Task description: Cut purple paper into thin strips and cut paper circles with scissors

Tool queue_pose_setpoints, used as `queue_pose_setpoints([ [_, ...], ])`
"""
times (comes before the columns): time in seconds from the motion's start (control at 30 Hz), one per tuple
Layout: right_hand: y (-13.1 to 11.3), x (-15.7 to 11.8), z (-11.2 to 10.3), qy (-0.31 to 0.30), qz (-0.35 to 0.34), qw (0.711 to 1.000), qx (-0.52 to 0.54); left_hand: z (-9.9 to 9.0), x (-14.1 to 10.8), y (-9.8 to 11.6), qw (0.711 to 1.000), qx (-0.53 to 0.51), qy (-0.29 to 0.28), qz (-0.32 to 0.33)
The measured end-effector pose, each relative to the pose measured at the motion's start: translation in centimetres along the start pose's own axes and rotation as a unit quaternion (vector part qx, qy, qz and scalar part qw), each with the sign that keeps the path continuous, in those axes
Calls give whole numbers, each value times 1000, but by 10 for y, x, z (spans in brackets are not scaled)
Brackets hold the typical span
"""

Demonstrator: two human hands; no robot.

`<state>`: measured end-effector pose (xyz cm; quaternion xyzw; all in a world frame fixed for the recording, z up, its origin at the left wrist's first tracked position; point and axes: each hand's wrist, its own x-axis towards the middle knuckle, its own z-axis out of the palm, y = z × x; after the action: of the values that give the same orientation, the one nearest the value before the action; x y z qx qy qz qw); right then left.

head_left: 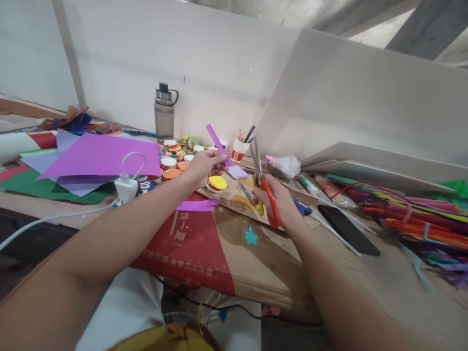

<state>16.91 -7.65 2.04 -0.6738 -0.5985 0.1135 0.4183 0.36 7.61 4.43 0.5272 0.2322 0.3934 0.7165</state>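
My left hand [205, 168] pinches a narrow purple paper strip [216, 141] that points up and to the left. My right hand [280, 197] is wrapped round the orange handles of a pair of scissors [271, 202], whose blades point upward, apart from the strip. Between the hands lies a small stack of lilac paper squares [237, 172]. Just below my left hand is a round piece with a yellow top [218, 183]. More purple strips [197, 205] lie on the red part of the cardboard [197, 243], and a blue paper flower [250, 237] rests to their right.
Purple sheets [102, 156], a white charger [126, 187] and a water bottle [164, 117] are on the left. A paper cup of pens [239, 150] stands behind. At right are a black phone [347, 229] and colourful pipe cleaners [420, 214]. White boards [219, 63] stand at the back.
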Motion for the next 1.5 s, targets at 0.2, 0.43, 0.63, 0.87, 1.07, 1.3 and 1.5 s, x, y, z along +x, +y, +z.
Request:
queue_pose_setpoints([
  [0.2,-9,-6,3,-84,7,996,18,0,-2,4,1000,-1,19,-1],
  [0.43,-21,-11,3,-129,32,989,64,3,-4,-1,999,18,-28,2],
  [0.63,-15,-11,5,-143,44,985,88,2,-3,-8,999,23,-46,14],
  [0.87,-17,-13,5,-144,38,985,91,4,-4,-9,998,17,-51,10],
  [1.07,-17,-13,6,-143,36,984,97,5,-4,-9,998,14,-57,8],
  [1.3,-21,-14,6,-143,56,983,101,5,-5,-8,998,9,-55,2],
  [1.5,-23,-14,6,-137,49,984,102,7,-5,-7,999,16,-49,-4],
])
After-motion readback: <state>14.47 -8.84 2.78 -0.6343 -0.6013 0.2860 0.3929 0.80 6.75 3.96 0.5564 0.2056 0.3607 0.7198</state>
